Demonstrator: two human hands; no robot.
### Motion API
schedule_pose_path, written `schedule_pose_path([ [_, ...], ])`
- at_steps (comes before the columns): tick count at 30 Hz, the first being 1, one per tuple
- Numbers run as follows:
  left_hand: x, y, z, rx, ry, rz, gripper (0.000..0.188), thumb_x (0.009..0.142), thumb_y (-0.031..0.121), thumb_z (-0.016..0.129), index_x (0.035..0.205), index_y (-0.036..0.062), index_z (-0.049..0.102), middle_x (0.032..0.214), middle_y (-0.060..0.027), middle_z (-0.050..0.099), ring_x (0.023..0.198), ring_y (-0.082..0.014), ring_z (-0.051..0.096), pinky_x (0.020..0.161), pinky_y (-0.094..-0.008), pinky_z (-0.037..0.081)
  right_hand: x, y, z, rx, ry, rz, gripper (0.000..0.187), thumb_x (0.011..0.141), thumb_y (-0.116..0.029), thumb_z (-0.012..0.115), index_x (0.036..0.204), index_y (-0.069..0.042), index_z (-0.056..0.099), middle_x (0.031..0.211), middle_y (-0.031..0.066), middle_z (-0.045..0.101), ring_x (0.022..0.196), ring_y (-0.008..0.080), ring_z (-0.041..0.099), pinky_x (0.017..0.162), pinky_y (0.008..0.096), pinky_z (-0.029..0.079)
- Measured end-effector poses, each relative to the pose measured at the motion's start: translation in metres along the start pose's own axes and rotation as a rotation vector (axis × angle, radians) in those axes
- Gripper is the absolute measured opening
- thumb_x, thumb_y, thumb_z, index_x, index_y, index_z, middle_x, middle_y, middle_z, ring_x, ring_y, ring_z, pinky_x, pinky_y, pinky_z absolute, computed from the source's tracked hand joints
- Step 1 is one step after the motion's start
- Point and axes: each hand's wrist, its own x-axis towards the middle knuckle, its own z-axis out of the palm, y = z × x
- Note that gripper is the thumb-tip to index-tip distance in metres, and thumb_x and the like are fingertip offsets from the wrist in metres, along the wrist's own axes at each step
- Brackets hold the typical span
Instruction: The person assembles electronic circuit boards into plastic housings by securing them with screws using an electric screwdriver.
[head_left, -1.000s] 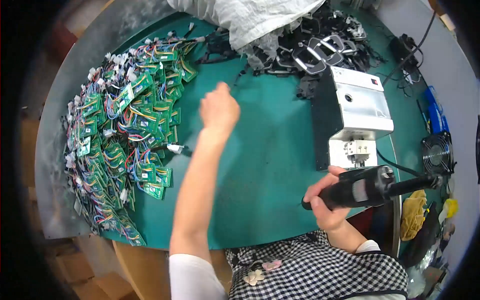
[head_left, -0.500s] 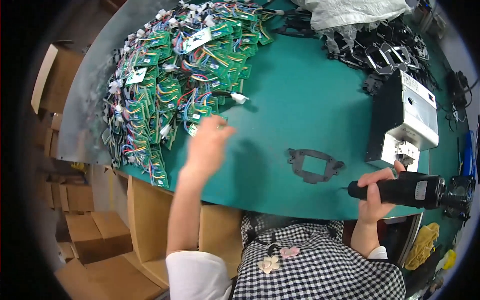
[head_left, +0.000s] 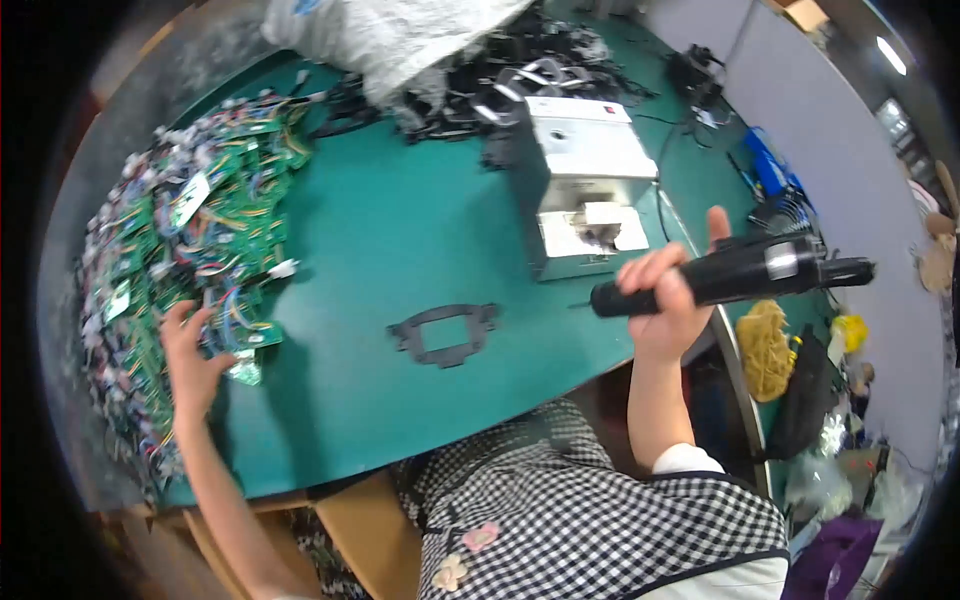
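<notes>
My right hand (head_left: 668,300) is wrapped round a black electric screwdriver (head_left: 735,275), held in the air over the right part of the table, its thin bit pointing left. At the left, my left hand (head_left: 193,362) reaches to the near edge of a big pile of green circuit boards (head_left: 235,225) with coloured wires and white connectors. Its thumb and fingers are apart, beside a board; whether the fingertips touch it I cannot make out. Between the hands a flat black plastic frame (head_left: 443,335) with a square opening lies on the green table (head_left: 370,420).
Behind the screwdriver stands a silver and black box-shaped machine (head_left: 590,150). A white sack (head_left: 400,40) covers part of a heap of black plastic parts (head_left: 500,95) at the back. A yellow cloth (head_left: 763,350) lies right of the table edge.
The whole view has swung to the right. My left hand has gone from the table side of the boards to over the pile's near edge. The screwdriver stays in my right hand.
</notes>
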Motion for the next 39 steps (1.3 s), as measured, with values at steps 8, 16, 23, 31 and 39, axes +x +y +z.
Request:
schedule_pose_path([
  [8,0.017,0.019,0.031,-0.915,-0.026,-0.047,0.058,0.061,0.001,0.061,0.117,-0.0002,0.045,0.132,-0.013,0.043,0.122,-0.0222,0.04,0.101,-0.0325,0.029,0.043,-0.007,-0.002,-0.245,0.031,-0.143,0.073,0.071,0.003,0.054,0.134,0.001,0.016,0.066,0.0079,0.056,0.057,0.0161,0.056,0.061,0.0298,0.049],
  [16,0.029,-0.008,0.047,-1.058,0.323,0.04,0.044,0.074,0.02,0.064,0.11,0.0007,0.046,0.102,-0.0053,0.049,0.091,-0.0144,0.046,0.088,-0.0263,0.035,0.06,0.002,-0.021,-0.155,-0.357,-0.039,0.077,0.073,-0.008,0.062,0.136,-0.002,0.018,0.064,0.0088,0.052,0.054,0.0192,0.053,0.055,0.0326,0.045],
  [23,0.085,-0.008,0.031,-1.736,0.762,-0.291,0.06,0.083,0.045,0.057,0.124,0.0037,0.044,0.114,-0.0102,0.055,0.104,-0.0236,0.052,0.087,-0.0381,0.042,0.073,0.013,0.001,-0.352,-0.453,0.223,0.076,0.063,-0.004,0.061,0.129,0.011,0.027,0.063,0.0074,0.057,0.055,0.0129,0.053,0.059,0.0222,0.042],
  [31,0.029,-0.032,-0.012,-2.162,0.784,0.106,0.073,0.065,0.055,0.068,0.111,0.0001,0.052,0.11,-0.0113,0.057,0.108,-0.0276,0.051,0.096,-0.044,0.035,0.054,0.002,0.018,-0.416,-0.194,0.231,0.069,0.074,-0.005,0.057,0.132,0.008,0.023,0.064,0.0036,0.048,0.052,0.0124,0.05,0.052,0.0241,0.043],
  [39,0.039,0.031,-0.033,-1.355,0.485,0.209,0.062,0.081,0.04,0.063,0.124,0.0012,0.04,0.103,-0.0143,0.058,0.094,-0.0211,0.055,0.08,-0.0306,0.045,0.007,-0.008,0.021,-0.295,-0.054,0.284,0.069,0.072,-0.007,0.057,0.13,0.009,0.025,0.06,0.0057,0.049,0.051,0.0134,0.05,0.05,0.0251,0.044],
])
